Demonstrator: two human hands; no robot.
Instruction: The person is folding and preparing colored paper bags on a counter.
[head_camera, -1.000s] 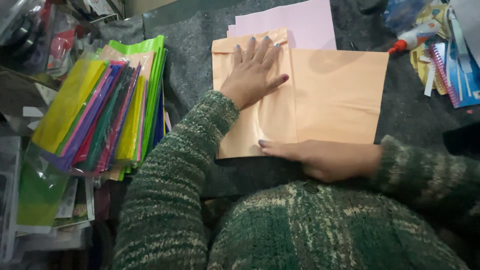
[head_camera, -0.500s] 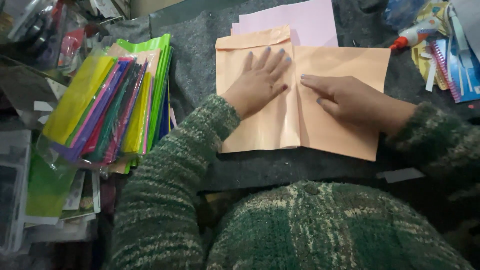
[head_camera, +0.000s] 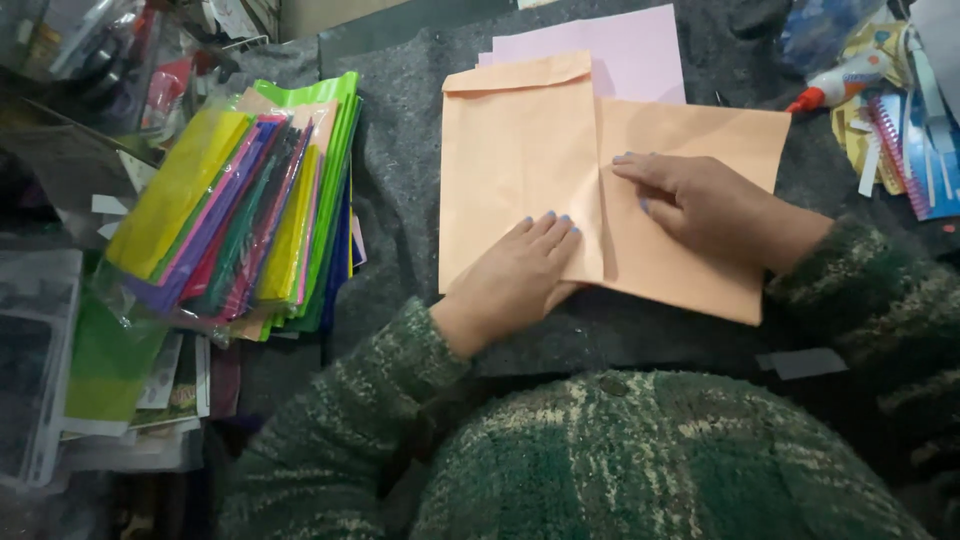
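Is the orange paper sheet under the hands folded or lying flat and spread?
Folded. The orange sheet has its left part lapped over the right, edge at mid-sheet, pressed by the left hand and right hand.

L hand (head_camera: 515, 275) & R hand (head_camera: 705, 205) flat on folded orange paper (head_camera: 520, 150).

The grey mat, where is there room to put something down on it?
The grey mat is bare in a strip between the stack of coloured sheets and the orange paper, and below that paper near the sweater. The right edge is crowded with a glue bottle and notebooks. Both hands press the paper.
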